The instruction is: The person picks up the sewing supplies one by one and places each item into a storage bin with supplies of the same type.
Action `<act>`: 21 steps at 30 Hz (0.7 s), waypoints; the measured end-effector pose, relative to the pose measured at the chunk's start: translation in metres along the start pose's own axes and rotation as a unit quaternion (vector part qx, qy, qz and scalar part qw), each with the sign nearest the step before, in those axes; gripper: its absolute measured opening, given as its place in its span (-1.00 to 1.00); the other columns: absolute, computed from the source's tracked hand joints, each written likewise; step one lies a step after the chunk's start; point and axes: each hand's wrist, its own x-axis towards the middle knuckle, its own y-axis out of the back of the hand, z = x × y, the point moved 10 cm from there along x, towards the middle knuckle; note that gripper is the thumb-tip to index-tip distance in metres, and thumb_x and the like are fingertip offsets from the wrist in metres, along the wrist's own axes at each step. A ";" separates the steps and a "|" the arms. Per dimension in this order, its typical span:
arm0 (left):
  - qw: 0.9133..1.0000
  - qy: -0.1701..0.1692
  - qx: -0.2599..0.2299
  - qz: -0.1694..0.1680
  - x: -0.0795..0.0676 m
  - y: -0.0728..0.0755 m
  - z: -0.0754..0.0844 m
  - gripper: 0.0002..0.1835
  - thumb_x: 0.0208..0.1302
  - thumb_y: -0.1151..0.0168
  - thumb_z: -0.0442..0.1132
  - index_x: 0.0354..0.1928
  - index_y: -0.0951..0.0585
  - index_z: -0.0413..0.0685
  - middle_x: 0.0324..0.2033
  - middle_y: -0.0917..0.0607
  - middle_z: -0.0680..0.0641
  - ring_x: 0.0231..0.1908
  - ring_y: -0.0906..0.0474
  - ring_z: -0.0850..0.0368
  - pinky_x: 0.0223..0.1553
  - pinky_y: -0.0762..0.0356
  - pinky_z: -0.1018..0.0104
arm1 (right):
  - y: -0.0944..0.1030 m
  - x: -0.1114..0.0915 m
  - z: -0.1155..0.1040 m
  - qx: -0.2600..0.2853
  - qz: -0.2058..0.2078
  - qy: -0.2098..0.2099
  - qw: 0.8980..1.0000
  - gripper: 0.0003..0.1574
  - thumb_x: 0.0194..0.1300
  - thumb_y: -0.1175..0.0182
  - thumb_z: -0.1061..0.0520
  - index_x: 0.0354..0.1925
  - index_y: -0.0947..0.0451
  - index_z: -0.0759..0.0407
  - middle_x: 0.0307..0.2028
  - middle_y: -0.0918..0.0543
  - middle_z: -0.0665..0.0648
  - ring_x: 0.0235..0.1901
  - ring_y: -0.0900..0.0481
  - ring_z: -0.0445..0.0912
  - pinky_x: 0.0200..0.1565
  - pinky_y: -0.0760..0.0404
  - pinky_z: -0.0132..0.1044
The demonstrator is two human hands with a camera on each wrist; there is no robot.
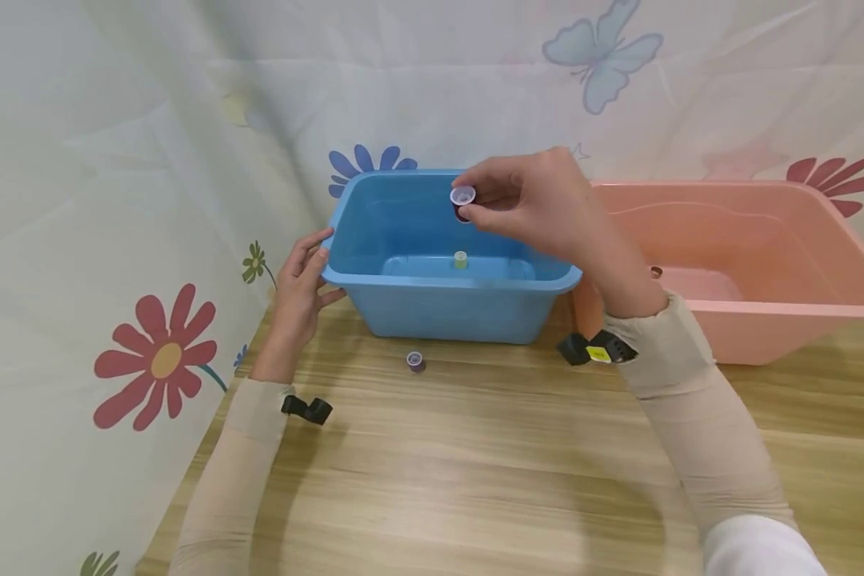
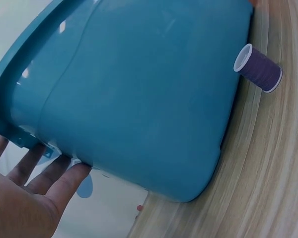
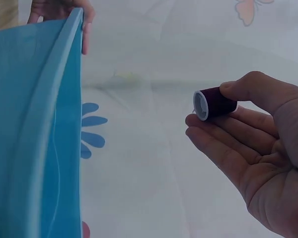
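My right hand (image 1: pixel 540 200) pinches a dark maroon thread spool (image 3: pixel 217 103) between thumb and fingertips, above the blue basin (image 1: pixel 454 308). The spool's white hollow end shows in the head and right wrist views. At the basin's left end, my left hand (image 1: pixel 302 280) holds the rim, with several fingers (image 2: pixel 69 183) under the lip against the outer wall. Inside the basin a pale yellow-green spool (image 1: pixel 461 260) stands on the floor. A purple thread spool (image 2: pixel 260 69) stands on the table in front of the basin.
To the right is a pink basin (image 1: pixel 778 336), with a small brown thing (image 1: pixel 656 272) partly visible inside it. Both basins stand on a wood-grain table (image 1: pixel 461 464). A white curtain (image 1: pixel 446 88) printed with flowers and a butterfly hangs behind and at the left.
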 end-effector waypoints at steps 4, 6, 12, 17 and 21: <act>1.000 0.002 0.001 0.002 0.000 0.001 -0.001 -0.48 0.48 -0.21 0.05 0.41 -0.47 0.18 0.33 -0.44 -0.15 0.13 -0.59 -0.22 -0.17 -0.73 0.19 | 0.005 0.018 0.003 -0.033 -0.036 -0.018 0.999 -0.65 0.38 -0.35 0.04 0.09 -0.70 0.11 -0.14 -0.80 0.04 -0.11 -0.75 -0.18 0.01 -0.69 -0.21; 1.000 0.004 0.003 0.002 0.000 0.001 -0.002 -0.47 0.47 -0.21 0.06 0.42 -0.46 0.18 0.33 -0.44 -0.15 0.13 -0.59 -0.22 -0.17 -0.73 0.19 | 0.007 0.027 0.006 -0.048 -0.052 -0.022 0.997 -0.63 0.40 -0.32 0.03 0.11 -0.68 0.11 -0.12 -0.79 0.05 -0.10 -0.75 -0.16 0.04 -0.68 -0.20; 1.000 0.008 0.003 0.003 0.000 0.000 -0.002 -0.50 0.49 -0.19 0.02 0.41 -0.47 0.19 0.34 -0.44 -0.15 0.12 -0.60 -0.20 -0.16 -0.73 0.18 | 0.013 0.052 0.019 -0.080 -0.090 -0.020 0.993 -0.59 0.43 -0.29 0.02 0.16 -0.65 0.14 -0.04 -0.77 0.11 -0.03 -0.74 -0.08 0.13 -0.64 -0.16; 1.000 0.010 0.004 0.007 0.001 -0.001 -0.002 -0.48 0.47 -0.22 0.05 0.41 -0.47 0.19 0.34 -0.44 -0.15 0.09 -0.62 -0.15 -0.17 -0.72 0.19 | 0.013 0.066 0.035 -0.079 -0.101 -0.026 0.991 -0.56 0.42 -0.29 -0.02 0.17 -0.65 0.13 -0.02 -0.76 0.10 -0.02 -0.73 -0.09 0.14 -0.63 -0.17; 1.000 0.011 0.003 0.006 0.002 -0.001 -0.003 -0.48 0.47 -0.21 0.05 0.41 -0.47 0.20 0.35 -0.44 -0.14 0.10 -0.62 -0.16 -0.17 -0.73 0.19 | 0.007 0.074 0.050 -0.070 -0.115 -0.038 0.990 -0.55 0.42 -0.29 -0.06 0.15 -0.66 0.13 -0.02 -0.76 0.11 -0.02 -0.72 -0.09 0.16 -0.62 -0.18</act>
